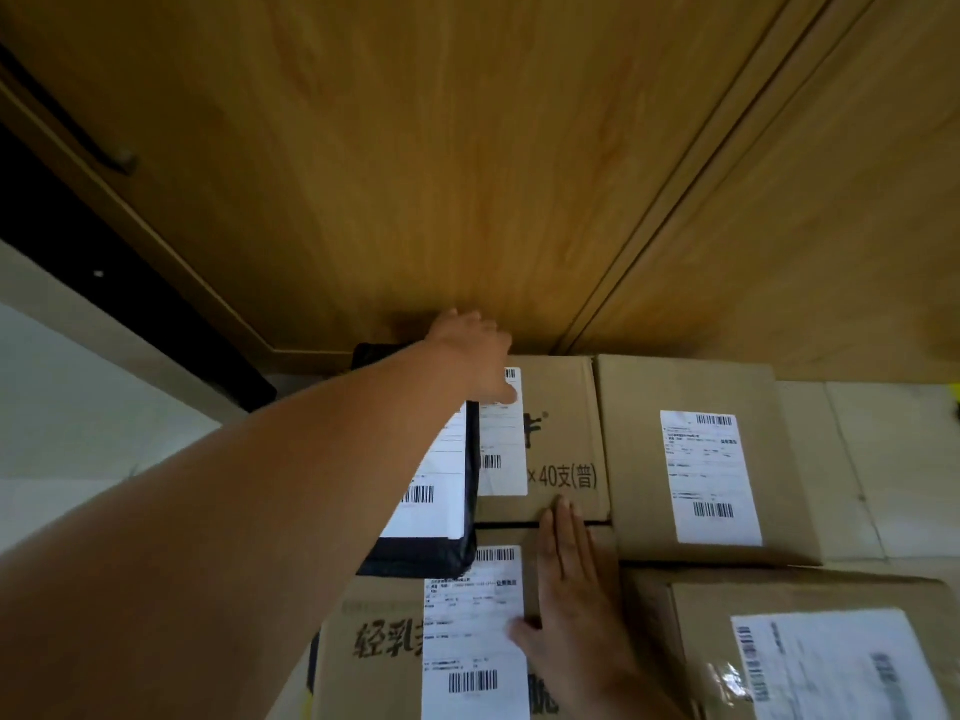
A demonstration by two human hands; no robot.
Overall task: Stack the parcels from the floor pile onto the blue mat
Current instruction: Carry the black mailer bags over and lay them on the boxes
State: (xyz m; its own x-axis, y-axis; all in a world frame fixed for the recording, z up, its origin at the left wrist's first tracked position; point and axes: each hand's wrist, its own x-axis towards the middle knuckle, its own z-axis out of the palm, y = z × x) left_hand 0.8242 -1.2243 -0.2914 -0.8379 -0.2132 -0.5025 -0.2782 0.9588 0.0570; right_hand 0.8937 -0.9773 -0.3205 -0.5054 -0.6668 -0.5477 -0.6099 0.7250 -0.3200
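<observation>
The left hand [475, 350] reaches to the far end of a black bag parcel [441, 511], fingers curled over its far edge, apparently gripping it. The bag lies against the left side of the box printed "×40" [561, 449]. The right hand [566, 579] rests flat, fingers straight, on the box nearer than that one [467, 641]. A labelled box [701, 459] sits to its right.

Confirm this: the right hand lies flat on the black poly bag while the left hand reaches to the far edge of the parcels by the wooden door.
Wrong in one respect: in the head view, the right hand lies flat on a cardboard box, not the black poly bag. The left hand does reach to the far edge of the parcels by the wooden door.
</observation>
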